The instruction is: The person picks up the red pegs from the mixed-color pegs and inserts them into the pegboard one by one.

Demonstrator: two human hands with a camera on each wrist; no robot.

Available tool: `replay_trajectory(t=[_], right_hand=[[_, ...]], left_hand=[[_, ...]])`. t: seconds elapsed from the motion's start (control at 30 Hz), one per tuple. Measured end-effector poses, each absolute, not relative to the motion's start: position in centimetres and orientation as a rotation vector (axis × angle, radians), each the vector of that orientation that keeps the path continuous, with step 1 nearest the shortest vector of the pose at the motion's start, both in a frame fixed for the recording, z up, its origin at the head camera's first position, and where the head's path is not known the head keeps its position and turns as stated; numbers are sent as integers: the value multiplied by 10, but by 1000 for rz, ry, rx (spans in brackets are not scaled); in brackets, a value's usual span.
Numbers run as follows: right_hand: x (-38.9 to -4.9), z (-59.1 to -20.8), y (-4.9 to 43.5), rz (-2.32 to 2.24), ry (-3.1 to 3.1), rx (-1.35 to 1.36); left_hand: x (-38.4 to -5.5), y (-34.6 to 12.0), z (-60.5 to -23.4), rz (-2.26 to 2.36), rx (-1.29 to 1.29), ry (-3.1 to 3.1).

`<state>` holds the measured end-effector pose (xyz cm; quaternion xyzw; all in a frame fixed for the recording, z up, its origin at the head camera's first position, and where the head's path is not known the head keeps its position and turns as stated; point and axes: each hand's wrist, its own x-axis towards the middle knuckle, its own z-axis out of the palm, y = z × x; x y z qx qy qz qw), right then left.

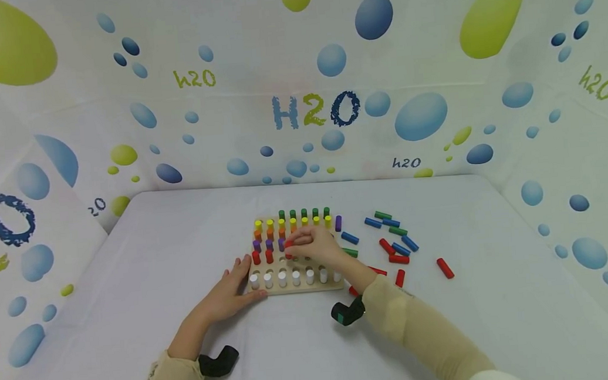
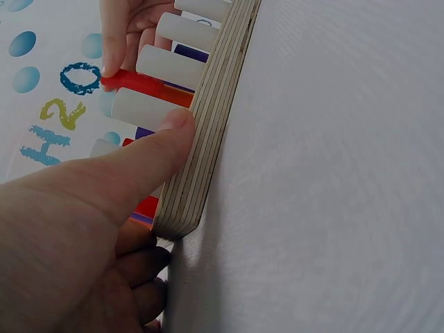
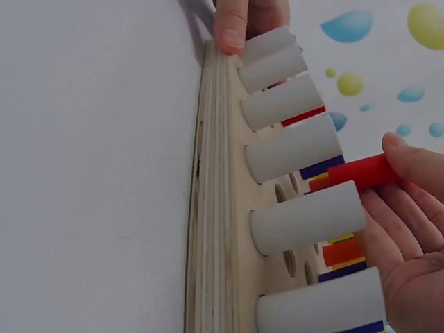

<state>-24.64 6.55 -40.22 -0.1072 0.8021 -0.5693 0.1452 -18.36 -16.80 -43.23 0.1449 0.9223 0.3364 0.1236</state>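
A wooden pegboard [image 1: 300, 291] holds rows of green, yellow, orange, purple, red and white pegs. My left hand [image 1: 230, 292] grips its front left corner, thumb [image 2: 163, 142] on the front edge and fingers along the left side. Thumb and fingers of my right hand [image 1: 317, 249] pinch a red peg [image 3: 364, 171] over the red row, right of two standing red pegs [image 1: 269, 256]. The right wrist view shows this peg tilted behind the white pegs [image 3: 309, 218]. Whether its lower end is in a hole, I cannot tell. My right hand hides part of the board.
Loose red pegs [image 1: 445, 268], blue pegs [image 1: 410, 243] and green pegs [image 1: 383, 215] lie scattered on the white table [image 1: 191, 239] right of the board. A purple peg [image 1: 339, 223] is close to the board's right side. Patterned cloth [image 1: 253, 70] hangs behind.
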Motion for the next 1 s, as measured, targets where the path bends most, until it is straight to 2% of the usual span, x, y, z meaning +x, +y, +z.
replay_trajectory(t=[0.43, 1.0], right_hand=[[-253, -412, 48, -1595, 2323, -219], [-250, -412, 42, -1543, 2437, -252]], left_hand=[[-184, -168, -433, 985, 432, 2694], [-184, -168, -433, 984, 429, 2699]])
